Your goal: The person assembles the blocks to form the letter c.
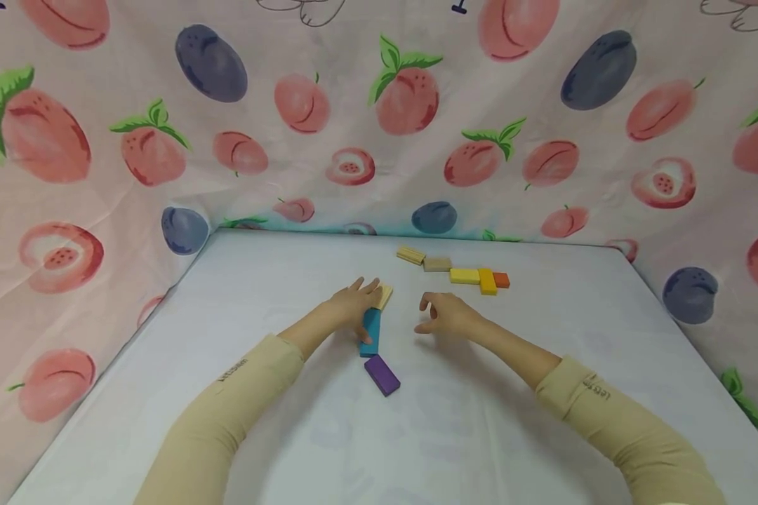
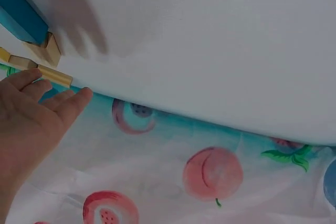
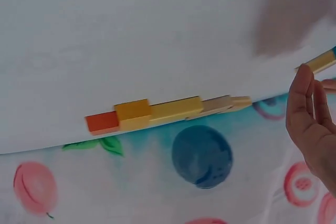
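Oblong blue block (image 1: 373, 324), seemingly smooth

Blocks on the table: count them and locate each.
8: far row, wooden, beige, yellow, amber, red-orange; by the left hand, pale and blue; purple nearest. The hand may hide others.

A flat white tabletop (image 1: 290, 280) carries rectangular blocks in two crooked lines. Toward the far edge lie a pale wooden block (image 1: 410, 255), a tan block (image 1: 438, 265), a yellow block (image 1: 464, 276), an amber block (image 1: 488, 282) and a red-orange block (image 1: 502, 280); nearer lie a light wooden block (image 1: 386, 298), a blue block (image 1: 372, 326) and a purple block (image 1: 382, 375).
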The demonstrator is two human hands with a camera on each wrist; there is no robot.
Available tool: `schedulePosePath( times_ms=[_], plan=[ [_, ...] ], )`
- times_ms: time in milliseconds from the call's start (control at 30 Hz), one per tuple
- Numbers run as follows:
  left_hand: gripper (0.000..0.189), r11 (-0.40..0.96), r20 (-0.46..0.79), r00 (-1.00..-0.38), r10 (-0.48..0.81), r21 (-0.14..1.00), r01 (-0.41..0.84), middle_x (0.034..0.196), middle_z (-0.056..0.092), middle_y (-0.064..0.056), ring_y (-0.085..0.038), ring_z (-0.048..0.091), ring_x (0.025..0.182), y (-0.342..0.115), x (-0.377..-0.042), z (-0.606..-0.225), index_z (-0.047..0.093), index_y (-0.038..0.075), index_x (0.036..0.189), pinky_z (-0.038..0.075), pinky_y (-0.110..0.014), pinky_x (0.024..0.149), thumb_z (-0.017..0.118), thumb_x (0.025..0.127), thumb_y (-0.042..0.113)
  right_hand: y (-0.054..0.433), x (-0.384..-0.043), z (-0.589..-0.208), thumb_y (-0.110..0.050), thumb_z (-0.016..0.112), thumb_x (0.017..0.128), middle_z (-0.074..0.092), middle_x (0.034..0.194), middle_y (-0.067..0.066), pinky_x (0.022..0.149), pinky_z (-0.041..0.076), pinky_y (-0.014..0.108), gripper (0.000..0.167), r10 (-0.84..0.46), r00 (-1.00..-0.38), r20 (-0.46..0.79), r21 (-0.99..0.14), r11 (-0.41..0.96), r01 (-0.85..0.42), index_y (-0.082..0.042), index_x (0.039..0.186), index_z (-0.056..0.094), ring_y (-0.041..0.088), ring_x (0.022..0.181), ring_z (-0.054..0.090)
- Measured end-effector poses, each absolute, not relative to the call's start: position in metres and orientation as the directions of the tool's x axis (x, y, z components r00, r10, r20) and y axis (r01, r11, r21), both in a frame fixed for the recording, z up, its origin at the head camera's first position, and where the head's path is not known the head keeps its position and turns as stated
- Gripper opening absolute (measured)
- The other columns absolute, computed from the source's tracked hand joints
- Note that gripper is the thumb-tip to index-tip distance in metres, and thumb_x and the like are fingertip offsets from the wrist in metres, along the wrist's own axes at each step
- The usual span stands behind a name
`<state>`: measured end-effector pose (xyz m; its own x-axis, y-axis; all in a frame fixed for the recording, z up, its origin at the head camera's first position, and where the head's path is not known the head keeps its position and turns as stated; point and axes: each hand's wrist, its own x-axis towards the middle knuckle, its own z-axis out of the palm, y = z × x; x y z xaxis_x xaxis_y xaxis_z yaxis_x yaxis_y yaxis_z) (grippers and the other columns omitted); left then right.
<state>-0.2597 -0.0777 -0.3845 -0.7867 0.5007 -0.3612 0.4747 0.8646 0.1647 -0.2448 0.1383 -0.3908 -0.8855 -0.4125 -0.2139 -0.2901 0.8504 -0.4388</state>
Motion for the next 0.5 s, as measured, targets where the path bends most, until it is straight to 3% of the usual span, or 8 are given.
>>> schedulePosePath(
  times_ms=[200, 500],
  plan=[
    [0.105, 0.858, -0.421, -0.753, 0.506, 0.152, 0.491, 0.16, 0.001, -0.008, -0.034, 0.0, 0.147, -0.077, -0.265, -0.383, 0.013, 0.008, 0.152, 0.014, -0.051, 0.118, 0.077, 0.074, 0.037, 0.141, -0.268, -0.392, -0.023, 0.073, 0.082, 0.062, 0.093, 0.017, 0.074, 0.05, 0.033, 0.042, -0.403, -0.908, -0.118, -0.422, 0.848, -0.321, 0.002, 0.112, 0.058, 0.024, 0.08, 0.054],
    [0.109, 0.853, -0.443, -0.744, 0.5, 0.101, 0.513, 0.16, 0.004, -0.004, -0.031, 0.005, 0.147, -0.073, -0.268, -0.382, 0.009, 0.012, 0.153, 0.016, -0.046, 0.118, 0.078, 0.072, 0.04, 0.134, -0.302, -0.395, -0.018, 0.072, 0.083, 0.062, 0.09, 0.02, 0.071, 0.05, 0.034, 0.034, -0.405, -0.913, 0.04, -0.355, 0.849, -0.392, 0.006, 0.105, 0.06, 0.025, 0.077, 0.053]
  ],
)
